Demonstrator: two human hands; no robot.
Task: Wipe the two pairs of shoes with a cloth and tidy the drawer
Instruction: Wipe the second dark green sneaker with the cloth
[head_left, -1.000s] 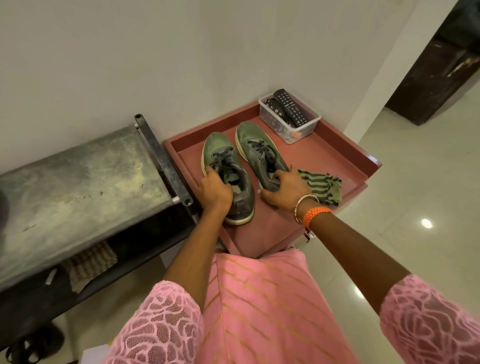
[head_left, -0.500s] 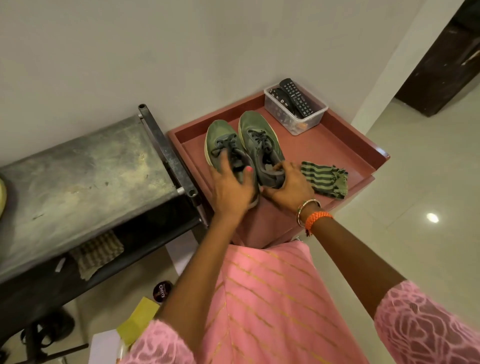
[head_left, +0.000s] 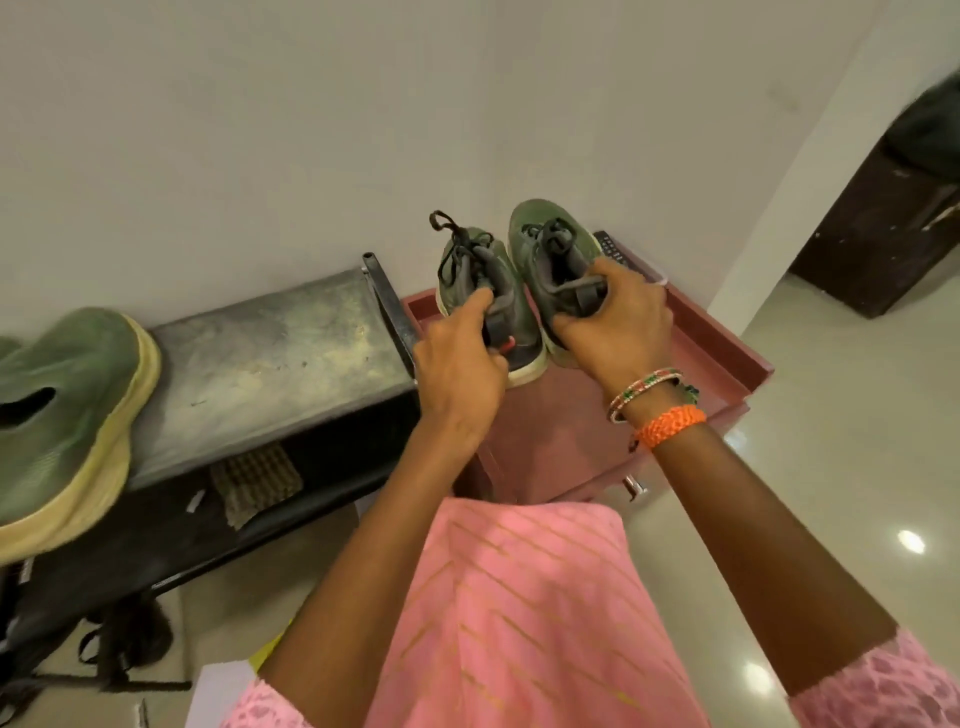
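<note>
I hold a pair of green lace-up sneakers above the open reddish drawer (head_left: 727, 358). My left hand (head_left: 457, 364) grips the heel of the left sneaker (head_left: 478, 270). My right hand (head_left: 618, 322) grips the heel of the right sneaker (head_left: 545, 244). Both shoes are lifted, toes pointing away toward the wall. Another green shoe with a thick yellowish sole (head_left: 67, 410) rests on the metal rack (head_left: 260, 364) at the far left. The striped cloth is hidden behind my right wrist.
A remote control (head_left: 610, 247) peeks out behind the right sneaker at the drawer's back. A woven cloth (head_left: 254, 478) lies on the rack's lower shelf. Dark straps lie on the floor at bottom left. A glossy tiled floor and a dark doorway are on the right.
Both hands closed on the sneakers' heels and lifted the pair up off the drawer floor. The view shifted left, bringing the other green shoe on the rack into sight.
</note>
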